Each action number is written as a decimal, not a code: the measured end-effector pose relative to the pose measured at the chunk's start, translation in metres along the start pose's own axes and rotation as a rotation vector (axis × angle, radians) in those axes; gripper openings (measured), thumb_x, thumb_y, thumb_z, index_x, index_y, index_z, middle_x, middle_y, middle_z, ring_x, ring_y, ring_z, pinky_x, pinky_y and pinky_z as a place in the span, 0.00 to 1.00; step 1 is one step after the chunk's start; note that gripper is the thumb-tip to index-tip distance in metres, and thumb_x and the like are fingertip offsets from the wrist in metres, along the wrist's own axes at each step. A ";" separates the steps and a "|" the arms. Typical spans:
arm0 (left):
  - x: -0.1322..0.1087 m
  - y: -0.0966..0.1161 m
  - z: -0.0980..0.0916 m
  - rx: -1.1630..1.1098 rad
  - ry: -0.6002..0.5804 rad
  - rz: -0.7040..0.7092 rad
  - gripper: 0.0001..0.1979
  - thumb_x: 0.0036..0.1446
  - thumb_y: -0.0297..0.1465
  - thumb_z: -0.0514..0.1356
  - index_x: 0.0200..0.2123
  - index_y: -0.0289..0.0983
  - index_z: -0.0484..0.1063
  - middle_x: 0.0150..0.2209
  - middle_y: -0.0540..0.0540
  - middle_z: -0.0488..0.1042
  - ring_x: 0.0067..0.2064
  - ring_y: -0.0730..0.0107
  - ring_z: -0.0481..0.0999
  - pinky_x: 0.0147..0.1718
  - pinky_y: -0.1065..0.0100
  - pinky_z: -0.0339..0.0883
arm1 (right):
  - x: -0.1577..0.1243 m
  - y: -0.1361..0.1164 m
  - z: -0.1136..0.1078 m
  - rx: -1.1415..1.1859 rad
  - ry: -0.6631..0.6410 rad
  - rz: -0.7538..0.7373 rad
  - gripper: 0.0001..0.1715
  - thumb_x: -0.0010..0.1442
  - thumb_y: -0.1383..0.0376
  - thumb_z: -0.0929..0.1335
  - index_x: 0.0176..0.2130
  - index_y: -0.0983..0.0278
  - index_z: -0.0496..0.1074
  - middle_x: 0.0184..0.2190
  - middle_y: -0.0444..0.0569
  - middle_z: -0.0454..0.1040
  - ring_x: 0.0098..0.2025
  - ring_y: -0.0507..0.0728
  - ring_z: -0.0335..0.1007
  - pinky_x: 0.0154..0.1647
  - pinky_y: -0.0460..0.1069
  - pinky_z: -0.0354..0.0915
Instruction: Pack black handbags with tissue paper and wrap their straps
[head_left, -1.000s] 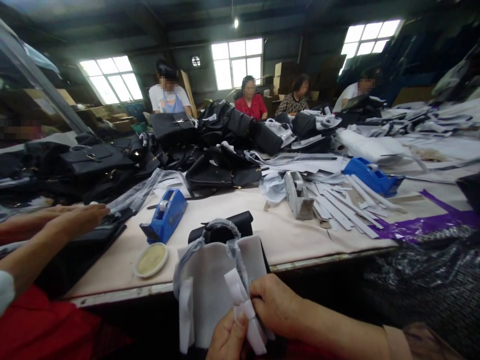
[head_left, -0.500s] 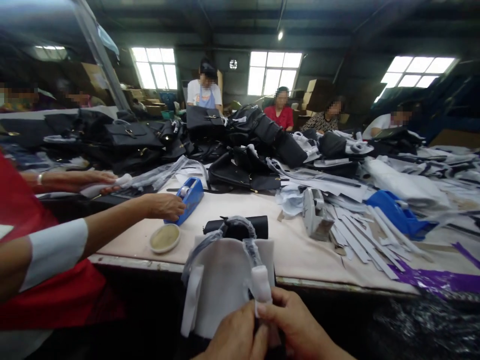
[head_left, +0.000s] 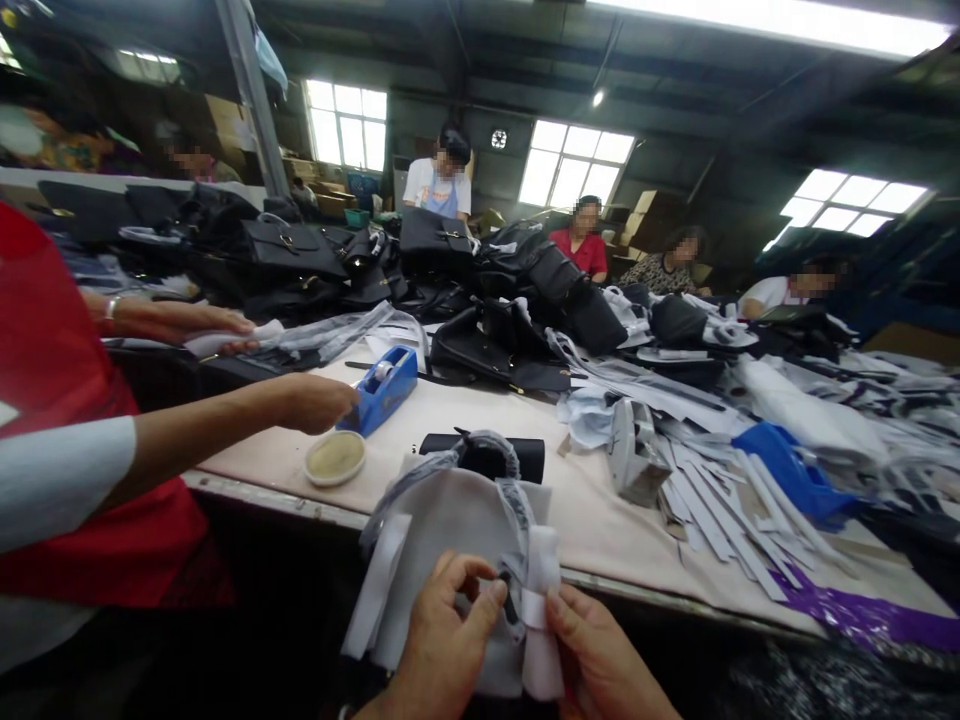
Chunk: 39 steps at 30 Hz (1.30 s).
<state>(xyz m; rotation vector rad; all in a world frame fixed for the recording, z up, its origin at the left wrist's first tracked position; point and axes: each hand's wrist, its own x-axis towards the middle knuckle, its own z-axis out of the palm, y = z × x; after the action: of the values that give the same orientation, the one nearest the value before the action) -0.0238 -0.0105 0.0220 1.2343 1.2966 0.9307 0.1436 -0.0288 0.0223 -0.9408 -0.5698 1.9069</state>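
A pale-covered bag (head_left: 442, 520) sits at the near edge of the worktop (head_left: 457, 412). The left hand (head_left: 452, 632) pinches a dark strap (head_left: 511, 604); the right hand (head_left: 596, 640) grips white foam (head_left: 542, 570) beside it. Should either pinch slacken, the foam could slip or spring loose.
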 end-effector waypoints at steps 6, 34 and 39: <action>0.002 0.010 -0.007 -0.127 -0.257 -0.198 0.10 0.50 0.35 0.64 0.23 0.35 0.72 0.24 0.53 0.72 0.29 0.71 0.67 0.30 0.70 0.59 | 0.000 0.011 -0.011 -0.167 0.014 0.027 0.24 0.57 0.50 0.75 0.39 0.69 0.77 0.27 0.48 0.76 0.25 0.51 0.68 0.30 0.45 0.64; 0.041 0.017 0.003 -0.251 -0.381 -0.064 0.25 0.53 0.50 0.64 0.34 0.30 0.74 0.28 0.49 0.70 0.30 0.72 0.66 0.31 0.70 0.60 | -0.006 -0.007 -0.003 -0.856 -0.006 -0.163 0.34 0.60 0.39 0.65 0.39 0.66 0.76 0.36 0.52 0.76 0.41 0.62 0.72 0.42 0.52 0.68; 0.036 0.021 0.008 -0.181 -0.345 -0.012 0.23 0.51 0.45 0.67 0.41 0.31 0.74 0.35 0.46 0.76 0.35 0.67 0.71 0.35 0.68 0.65 | -0.002 -0.036 0.002 -0.904 0.187 -0.267 0.30 0.63 0.43 0.63 0.41 0.66 0.74 0.35 0.52 0.77 0.39 0.60 0.72 0.40 0.51 0.67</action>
<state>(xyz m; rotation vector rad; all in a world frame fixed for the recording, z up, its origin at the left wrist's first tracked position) -0.0090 0.0273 0.0353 1.1822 0.9261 0.7675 0.1616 -0.0129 0.0495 -1.4842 -1.4168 1.2704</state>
